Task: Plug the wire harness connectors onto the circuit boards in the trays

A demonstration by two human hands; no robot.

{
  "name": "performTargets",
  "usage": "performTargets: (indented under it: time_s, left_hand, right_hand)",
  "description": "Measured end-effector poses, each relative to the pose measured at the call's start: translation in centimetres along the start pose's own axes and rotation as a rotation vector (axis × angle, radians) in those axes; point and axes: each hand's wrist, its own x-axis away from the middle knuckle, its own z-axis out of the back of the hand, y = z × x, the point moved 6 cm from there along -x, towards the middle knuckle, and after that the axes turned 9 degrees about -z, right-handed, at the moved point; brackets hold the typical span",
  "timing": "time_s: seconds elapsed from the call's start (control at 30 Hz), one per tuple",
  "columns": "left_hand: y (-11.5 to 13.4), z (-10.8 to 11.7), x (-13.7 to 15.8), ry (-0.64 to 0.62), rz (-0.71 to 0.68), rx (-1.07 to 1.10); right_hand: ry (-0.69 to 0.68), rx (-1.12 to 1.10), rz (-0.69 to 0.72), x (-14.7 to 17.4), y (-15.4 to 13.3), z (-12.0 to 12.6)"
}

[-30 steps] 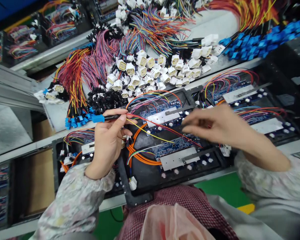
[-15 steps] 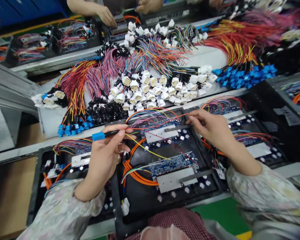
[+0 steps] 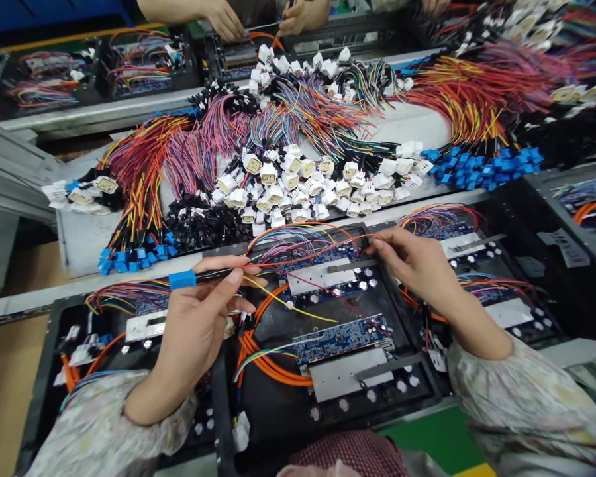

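Between the thumb and fingers of my left hand (image 3: 203, 318) is a wire harness with a blue connector (image 3: 183, 279) and a black sleeve. From it fan out a red wire, a yellow wire (image 3: 291, 303) and a dark red one. My right hand (image 3: 417, 265) pinches the far end of the red wire (image 3: 318, 253), which is stretched between both hands. Below them lies a black tray (image 3: 278, 414) with two blue circuit boards, the nearer board (image 3: 342, 338) and the farther board (image 3: 322, 258). Loops of orange cable (image 3: 265, 371) lie at the tray's left.
Beyond the tray, a shelf holds bundles of coloured wires, white connectors (image 3: 291, 182) and blue connectors (image 3: 481, 165). Similar black trays stand left and right (image 3: 526, 252). Across the bench are another person's hands (image 3: 298, 16). A metal frame (image 3: 17, 165) rises at the left.
The view has shifted slightly. My left hand with the blue connector has moved a little left and down in the picture, while my right hand stays near the same place, still pinching the red wire.
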Motion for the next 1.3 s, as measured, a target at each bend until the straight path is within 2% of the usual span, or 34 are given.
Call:
performTargets:
  time_s: [0.83, 0.93, 1.0, 1.03, 1.07, 1.2, 1.23, 1.3]
  left_hand:
    - [-0.2, 0.3, 0.0, 0.016, 0.006, 0.023]
    - [-0.4, 0.4, 0.0, 0.020, 0.010, 0.011]
    - [-0.4, 0.4, 0.0, 0.025, 0.007, -0.003]
    - [-0.3, 0.4, 0.0, 0.026, 0.003, -0.006]
    - [-0.3, 0.4, -0.1, 0.026, -0.002, -0.006]
    - [-0.2, 0.3, -0.1, 0.020, -0.014, 0.009]
    - [-0.2, 0.4, -0.2, 0.020, -0.015, 0.011]
    - [-0.2, 0.4, -0.2, 0.022, -0.020, 0.015]
  right_hand:
    - [-0.043, -0.009, 0.005, -0.5, -0.1, 0.0]
    - [0.037, 0.043, 0.012, 0.0, -0.5, 0.7]
    - [0.140, 0.078, 0.033, 1.4, -1.4, 1.4]
    - [0.150, 0.089, 0.060, 2.3, -2.1, 1.4]
    - [0.118, 0.104, 0.097, 3.2, -2.8, 1.0]
    - [-0.187, 0.211, 0.265, 6.5, -4.7, -1.8]
    - [-0.195, 0.233, 0.275, 6.6, -4.7, -1.9]
    - [-0.054, 0.266, 0.228, 6.0, -4.3, -0.6]
